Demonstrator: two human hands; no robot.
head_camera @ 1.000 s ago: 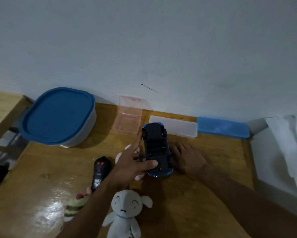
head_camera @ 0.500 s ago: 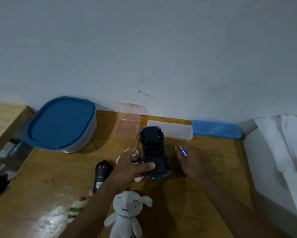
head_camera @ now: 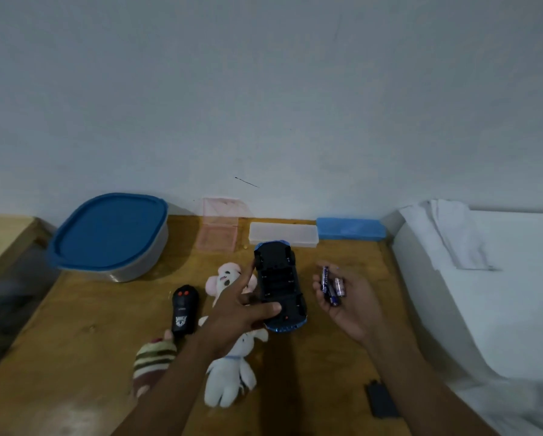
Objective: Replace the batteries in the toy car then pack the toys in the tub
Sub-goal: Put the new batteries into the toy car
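The right hand (head_camera: 348, 305) has been raised from the table (head_camera: 75, 325) and turned palm up, and batteries (head_camera: 333, 286) are now cupped in its loosely curled fingers. The car (head_camera: 278, 278), upside down with its compartment open, is still gripped by the left hand (head_camera: 235, 313). Insertion is probably next, while the tub (head_camera: 106, 237) stays lidded.

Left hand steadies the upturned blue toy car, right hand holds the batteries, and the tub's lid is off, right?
The head view shows the blue lid sitting on the grey oval tub. Otherwise yes: left hand on the upturned blue toy car, right hand holding the purple batteries.
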